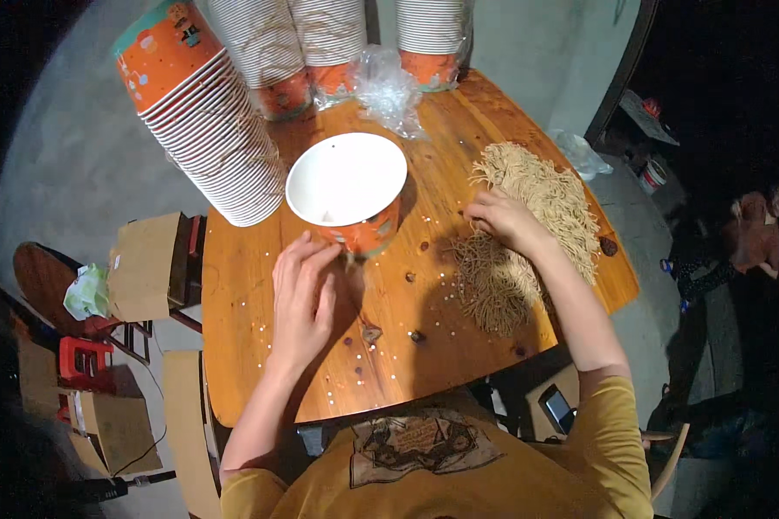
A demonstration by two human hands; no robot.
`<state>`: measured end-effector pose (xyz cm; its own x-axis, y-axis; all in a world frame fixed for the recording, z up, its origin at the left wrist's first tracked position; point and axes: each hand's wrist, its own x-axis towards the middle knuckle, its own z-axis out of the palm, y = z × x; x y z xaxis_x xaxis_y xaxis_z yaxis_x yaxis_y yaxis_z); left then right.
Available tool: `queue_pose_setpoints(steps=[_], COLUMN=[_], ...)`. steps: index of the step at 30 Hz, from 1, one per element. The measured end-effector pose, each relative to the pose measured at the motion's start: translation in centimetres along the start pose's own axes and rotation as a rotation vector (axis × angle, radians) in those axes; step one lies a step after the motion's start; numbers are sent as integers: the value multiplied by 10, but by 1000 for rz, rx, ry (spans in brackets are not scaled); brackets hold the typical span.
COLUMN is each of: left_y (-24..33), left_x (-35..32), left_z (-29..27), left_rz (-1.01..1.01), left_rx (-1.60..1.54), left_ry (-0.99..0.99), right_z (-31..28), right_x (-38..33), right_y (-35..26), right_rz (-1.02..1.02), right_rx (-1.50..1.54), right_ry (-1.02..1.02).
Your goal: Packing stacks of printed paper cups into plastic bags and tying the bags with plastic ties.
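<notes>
A white-rimmed orange paper tub [374, 232] is standing upright on the wooden table [249, 259], just above the middle of the frame. At center left, the left hand [299, 298] is reaching toward the tub's lower front, its fingers partly bent; whether they are gripping anything cannot be told. At center right, the right hand [504, 218] is resting at the left edge of a bundle of tan twine [567, 212], its fingers curling inward; whether they are pinching a strand is hidden. A tall stack of nested paper tubs [212, 138] is standing at the upper left, while more stacks [428, 35] are lining the top edge beside crumpled clear plastic [389, 91]. Small white specks are dotting the tabletop. At the far left, a red plastic stool [84, 359] is standing near cardboard boxes [143, 268].
</notes>
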<state>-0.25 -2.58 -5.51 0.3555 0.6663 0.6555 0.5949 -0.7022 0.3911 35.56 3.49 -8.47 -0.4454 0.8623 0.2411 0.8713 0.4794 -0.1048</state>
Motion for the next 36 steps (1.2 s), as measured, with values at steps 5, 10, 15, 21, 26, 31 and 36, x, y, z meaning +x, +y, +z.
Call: queue_pose_setpoints(steps=[5, 10, 15, 21, 26, 31, 36], left_y=[3, 12, 14, 22, 51, 57, 53], left_x=[-17, -22, -23, -15, 4, -19, -57], left_z=[0, 5, 8, 11, 34, 31, -22], left_rz=[-47, -11, -27, -44, -343, -588, -592], left_rx=[-17, -36, -67, -168, -835, -1094, -745], left_ry=[2, -6, -35, -36, -119, -353, -438], right_z=[4, 2, -3, -15, -43, -54, -42], right_x=[5, 5, 5, 11, 15, -14, -7], right_y=[-5, -12, -5, -31, -122, -180, -210], right_rz=[-15, 111, 103, 260, -13, 58, -163], right_rx=[-89, 79, 147, 780, 974, 897, 844], right_ry=[-48, 78, 171, 179, 153, 144, 226])
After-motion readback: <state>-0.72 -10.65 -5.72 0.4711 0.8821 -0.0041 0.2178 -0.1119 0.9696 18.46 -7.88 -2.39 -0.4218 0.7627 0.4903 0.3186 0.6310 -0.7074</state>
